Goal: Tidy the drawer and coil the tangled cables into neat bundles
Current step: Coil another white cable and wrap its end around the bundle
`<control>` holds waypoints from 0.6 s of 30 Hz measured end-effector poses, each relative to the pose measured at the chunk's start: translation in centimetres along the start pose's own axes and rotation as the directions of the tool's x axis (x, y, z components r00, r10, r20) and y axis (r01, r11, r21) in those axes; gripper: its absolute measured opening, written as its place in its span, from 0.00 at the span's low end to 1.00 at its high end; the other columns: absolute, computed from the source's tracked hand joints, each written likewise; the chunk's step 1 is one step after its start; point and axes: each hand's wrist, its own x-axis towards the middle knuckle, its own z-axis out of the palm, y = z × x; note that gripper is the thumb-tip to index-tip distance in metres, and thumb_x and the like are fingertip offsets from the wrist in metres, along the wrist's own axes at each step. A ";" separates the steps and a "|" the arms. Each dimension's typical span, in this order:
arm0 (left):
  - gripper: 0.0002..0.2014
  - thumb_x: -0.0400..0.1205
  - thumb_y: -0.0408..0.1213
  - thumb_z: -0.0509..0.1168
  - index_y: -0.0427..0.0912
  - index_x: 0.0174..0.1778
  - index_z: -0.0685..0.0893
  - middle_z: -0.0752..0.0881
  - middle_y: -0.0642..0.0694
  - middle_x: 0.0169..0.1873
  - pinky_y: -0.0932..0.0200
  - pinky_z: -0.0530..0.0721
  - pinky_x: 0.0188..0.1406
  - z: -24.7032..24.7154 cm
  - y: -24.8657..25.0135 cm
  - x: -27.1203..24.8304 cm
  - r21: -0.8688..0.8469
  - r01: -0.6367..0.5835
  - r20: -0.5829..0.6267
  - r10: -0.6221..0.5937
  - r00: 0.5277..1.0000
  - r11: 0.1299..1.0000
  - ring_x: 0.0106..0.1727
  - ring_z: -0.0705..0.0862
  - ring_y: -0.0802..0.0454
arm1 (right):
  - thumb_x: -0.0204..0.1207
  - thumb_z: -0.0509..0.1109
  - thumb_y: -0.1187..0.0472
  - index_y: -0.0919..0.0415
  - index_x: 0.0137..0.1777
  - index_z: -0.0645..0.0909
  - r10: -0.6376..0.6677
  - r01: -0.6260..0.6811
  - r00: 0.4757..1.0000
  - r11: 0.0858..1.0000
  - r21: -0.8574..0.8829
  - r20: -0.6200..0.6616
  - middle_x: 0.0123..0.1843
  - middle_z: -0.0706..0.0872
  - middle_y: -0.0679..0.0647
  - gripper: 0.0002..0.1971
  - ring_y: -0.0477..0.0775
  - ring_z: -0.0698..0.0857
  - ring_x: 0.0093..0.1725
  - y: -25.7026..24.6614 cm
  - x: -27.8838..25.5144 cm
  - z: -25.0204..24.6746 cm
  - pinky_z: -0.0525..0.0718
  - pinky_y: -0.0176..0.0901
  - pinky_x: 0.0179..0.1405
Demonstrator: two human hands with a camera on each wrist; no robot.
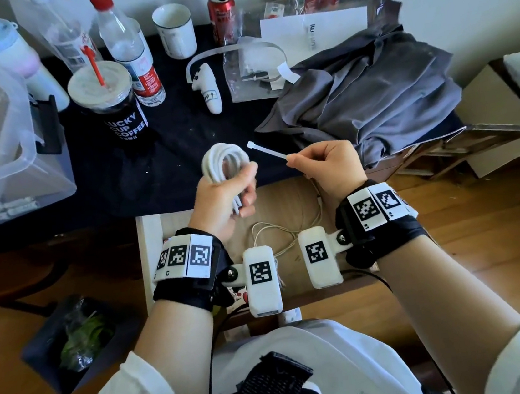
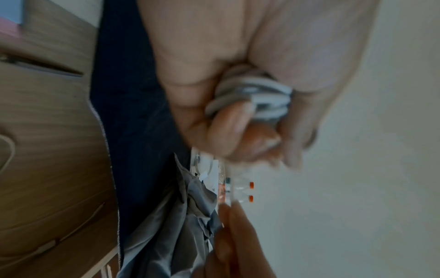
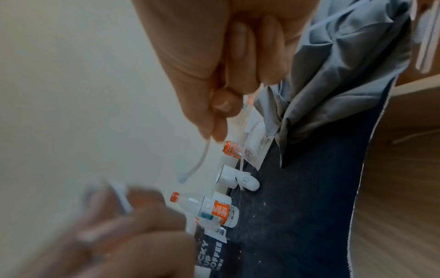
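Coffee cup, water bottle, red can, white mug, grey cloth on dark table

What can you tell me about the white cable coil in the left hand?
The white cable coil is smooth, round cord wound into several loose oval loops, standing roughly upright above the dark tabletop. The left hand grips its lower part, fingers curled round the bunched strands; its ends poke out below the palm. Nothing binds it yet. The white tie in the right hand points at it without touching.
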 end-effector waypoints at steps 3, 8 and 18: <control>0.09 0.79 0.28 0.65 0.41 0.33 0.78 0.75 0.47 0.22 0.70 0.63 0.12 1.0 0.2 -0.3 0.204 0.090 0.184 -0.128 0.974 0.975 0.18 0.70 0.58 | 0.72 0.74 0.60 0.61 0.34 0.86 -0.055 0.059 0.989 0.998 -0.026 0.137 0.28 0.84 0.51 0.07 0.43 0.78 0.30 -0.7 0.1 0.4 0.78 0.40 0.37; 0.06 0.72 0.32 0.69 0.42 0.33 0.78 0.75 0.46 0.21 0.71 0.61 0.11 1.1 0.3 0.0 0.195 0.177 0.192 -0.215 0.958 0.965 0.16 0.69 0.59 | 0.75 0.71 0.63 0.63 0.43 0.87 -0.202 0.229 0.941 0.971 -0.072 0.270 0.38 0.89 0.56 0.05 0.47 0.85 0.38 -1.6 0.1 0.3 0.81 0.36 0.43; 0.05 0.71 0.35 0.66 0.45 0.32 0.76 0.74 0.50 0.22 0.71 0.60 0.12 0.9 1.2 -0.1 -0.019 0.247 0.254 -0.234 0.938 0.969 0.18 0.68 0.61 | 0.75 0.70 0.63 0.57 0.45 0.88 -0.260 0.324 0.896 0.937 -0.129 0.361 0.32 0.82 0.38 0.05 0.31 0.80 0.33 -2.1 0.1 0.8 0.77 0.29 0.39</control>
